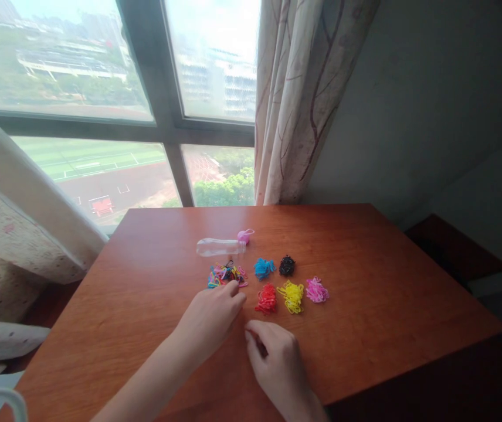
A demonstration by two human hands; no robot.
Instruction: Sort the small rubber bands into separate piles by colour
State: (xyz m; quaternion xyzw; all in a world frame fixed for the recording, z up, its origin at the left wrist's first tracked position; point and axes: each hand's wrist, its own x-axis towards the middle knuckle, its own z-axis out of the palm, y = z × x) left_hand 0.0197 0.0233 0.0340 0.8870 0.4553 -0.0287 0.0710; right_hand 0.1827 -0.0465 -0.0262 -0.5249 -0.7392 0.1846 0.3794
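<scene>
Small looped bands lie in piles on the brown table [163, 305]. A mixed-colour pile [222, 274] is at the left, partly covered by my left hand [216, 308], whose fingers are bent together at its near edge. To its right are a blue pile [264, 268], a black pile [287, 265], a red pile [267, 299], a yellow pile [292, 296] and a pink pile [316, 290]. My right hand [275, 354] is below the red pile, thumb and forefinger pinched together. Whatever either hand holds is too small or hidden to name.
A clear plastic bottle [220, 247] lies on its side behind the piles, beside a round pink cap [243, 236] with a loop. A window and curtains [295, 105] stand beyond the table. A white curved rail [9, 395] shows at the lower left.
</scene>
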